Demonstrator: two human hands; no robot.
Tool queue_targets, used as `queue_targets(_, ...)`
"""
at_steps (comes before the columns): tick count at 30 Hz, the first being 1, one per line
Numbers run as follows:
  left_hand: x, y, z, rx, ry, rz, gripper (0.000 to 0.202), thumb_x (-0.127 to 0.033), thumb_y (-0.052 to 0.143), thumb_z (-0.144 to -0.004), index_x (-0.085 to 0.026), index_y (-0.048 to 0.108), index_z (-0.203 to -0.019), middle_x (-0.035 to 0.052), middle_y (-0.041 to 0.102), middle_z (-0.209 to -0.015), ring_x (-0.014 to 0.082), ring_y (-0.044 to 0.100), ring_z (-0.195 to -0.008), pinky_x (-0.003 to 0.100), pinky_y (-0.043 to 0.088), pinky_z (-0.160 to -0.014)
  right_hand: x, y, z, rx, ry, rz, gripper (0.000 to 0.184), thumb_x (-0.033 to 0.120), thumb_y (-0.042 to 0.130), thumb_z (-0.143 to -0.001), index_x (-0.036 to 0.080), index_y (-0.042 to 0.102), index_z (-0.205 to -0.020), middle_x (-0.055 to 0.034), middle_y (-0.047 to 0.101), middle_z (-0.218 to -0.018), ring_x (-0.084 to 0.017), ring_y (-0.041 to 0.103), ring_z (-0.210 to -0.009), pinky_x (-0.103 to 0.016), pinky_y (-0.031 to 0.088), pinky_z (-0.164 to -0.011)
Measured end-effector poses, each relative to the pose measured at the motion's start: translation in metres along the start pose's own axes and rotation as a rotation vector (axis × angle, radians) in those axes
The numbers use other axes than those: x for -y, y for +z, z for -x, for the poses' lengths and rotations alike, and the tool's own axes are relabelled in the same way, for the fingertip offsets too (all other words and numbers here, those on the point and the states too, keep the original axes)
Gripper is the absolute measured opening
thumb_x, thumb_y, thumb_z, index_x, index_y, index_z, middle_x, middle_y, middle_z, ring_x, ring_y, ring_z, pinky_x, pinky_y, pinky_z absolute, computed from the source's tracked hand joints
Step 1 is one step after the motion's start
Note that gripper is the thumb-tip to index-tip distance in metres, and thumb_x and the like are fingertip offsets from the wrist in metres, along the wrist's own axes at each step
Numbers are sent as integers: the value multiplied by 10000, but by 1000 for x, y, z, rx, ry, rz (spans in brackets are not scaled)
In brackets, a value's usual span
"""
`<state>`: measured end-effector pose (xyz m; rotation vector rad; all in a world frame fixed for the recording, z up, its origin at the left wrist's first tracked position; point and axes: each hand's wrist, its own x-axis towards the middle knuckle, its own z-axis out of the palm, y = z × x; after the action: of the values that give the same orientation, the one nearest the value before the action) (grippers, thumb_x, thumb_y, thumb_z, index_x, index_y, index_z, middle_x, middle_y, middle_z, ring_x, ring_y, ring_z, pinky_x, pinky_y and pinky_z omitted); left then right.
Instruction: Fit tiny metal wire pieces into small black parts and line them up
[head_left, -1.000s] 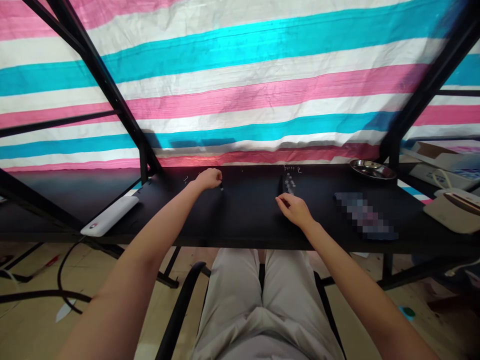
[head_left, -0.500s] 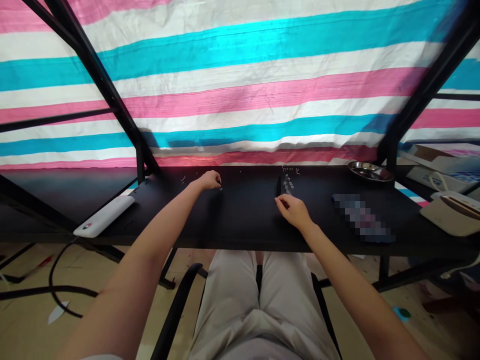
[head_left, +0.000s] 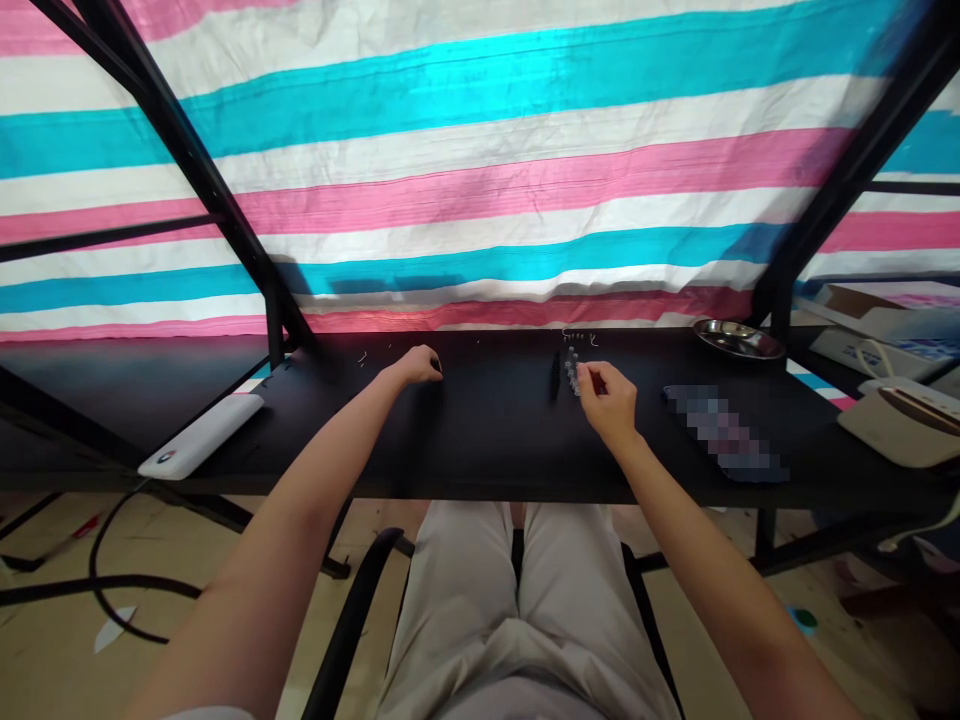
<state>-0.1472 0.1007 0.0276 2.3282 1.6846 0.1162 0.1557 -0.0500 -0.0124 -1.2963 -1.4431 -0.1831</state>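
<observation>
At the left of the frame, a white, rounded oblong device (head_left: 202, 436) lies on the black tabletop (head_left: 491, 440), its long axis slanting from lower left to upper right. Left of centre, near the back edge, are a few thin white bits (head_left: 363, 357), too small to make out. Just right of them is the left hand (head_left: 421, 365), low over the tabletop, its fingers curled and pointing right; whether they are clamped on anything I cannot tell.

Right of centre, a slim black piece (head_left: 555, 376) lies flat, its long axis running nearly straight up and down the frame: the upper end points at the striped sheet (head_left: 525, 180), the lower end at the near edge, leaning slightly left. Just beside it on the right, small clear pieces (head_left: 572, 366) form a narrow cluster, also stretched up and down the frame. Above them, by the back edge, sits a short sideways row of tiny pale pieces (head_left: 576, 338). The right hand (head_left: 609, 400) is at the lower right of the clear cluster, thumb and forefinger close together and pointing up and left; whether they grip a piece I cannot tell.

Farther right lie a blurred flat rectangle (head_left: 724, 432), slanting down to the right, and a shiny metal dish (head_left: 739, 341) at the back.
</observation>
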Motion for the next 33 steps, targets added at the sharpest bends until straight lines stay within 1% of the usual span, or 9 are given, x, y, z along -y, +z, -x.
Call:
queue_targets(6,3,3,3,34,-33,75,205,-188,604,-593,-126,682,-772,31,644,-649,113,573,-538,189,447,-546,-7,2,-14,-36,9,47,345,441,364,-892,196,576,-774,-43,595,-705,-140,524,-622,-270,436,-646)
queue_targets(14,11,8,-1,64,-36,110,230,-260,645,-610,-130,663,-798,39,662,-719,125,586,-589,200,444,-561,-24,10,-3,-30,53,70,342,440,364,-885,196,570,-761,-38,588,-680,-138,525,-604,-261,422,-624)
queue_targets(18,13,6,2,29,-57,52,270,-326,702,-578,-140,628,-759,53,661,-771,172,606,-720,218,428,-602,-27,7,-1,-29,60,87,323,431,388,-877,194,571,-754,-33,587,-676,-135,526,-599,-254,418,-622)
queue_targets(21,16,3,10,15,-92,60,377,-352,746,-535,-149,597,-815,55,651,-819,191,606,-753,234,429,-619,-28,5,0,-42,84,100,314,427,394,-870,194,574,-762,-31,586,-669,-139,521,-593,-258,414,-622)
queue_targets(23,14,2,20,-67,-89,92,425,-358,743,-554,-156,566,-883,48,639,-828,188,598,-752,242,432,-627,-29,4,0,-47,125,117,292,414,400,-859,196,579,-781,-32,591,-677,-146,521,-595,-267,412,-627)
queue_targets(25,5,3,32,-250,-36,140,380,-358,678,-651,-164,529,-941,35,623,-820,168,582,-742,246,433,-642,-32,3,-1,-31,186,143,231,369,429,-828,199,584,-814,-31,602,-693,-156,529,-613,-277,405,-634)
queue_targets(28,-25,10,53,-581,137,184,235,-306,516,-800,-164,499,-986,30,597,-812,136,550,-721,254,433,-687,-39,1,-3,67,299,207,161,285,473,-755,208,587,-837,-31,622,-720,-175,545,-651,-287,381,-624)
queue_targets(30,-53,20,63,-642,312,188,219,-298,466,-840,-158,499,-1005,38,586,-828,129,536,-730,256,436,-717,-44,1,-4,183,361,248,151,271,497,-718,214,584,-827,-32,634,-737,-184,549,-665,-288,363,-607)
queue_targets(33,-94,39,70,-607,560,140,249,-278,415,-882,-157,507,-1080,57,583,-905,145,538,-835,271,434,-796,-50,1,-3,369,410,290,164,287,525,-695,219,575,-836,-29,641,-761,-185,559,-685,-278,348,-588)
